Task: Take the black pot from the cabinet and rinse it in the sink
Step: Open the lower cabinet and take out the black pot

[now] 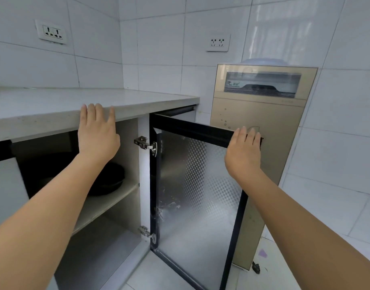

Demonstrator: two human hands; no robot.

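Open cabinet (125, 197), hands flat above.

1. Two bare forearms in view, no sleeves down to the lower frame edges.
2. Left hand (97, 130): no ring, watch or glove; short, unpainted nails on the fingers (91, 109).
3. Right hand (243, 151): equally bare, no bracelet or band at the wrist; nails short and plain.
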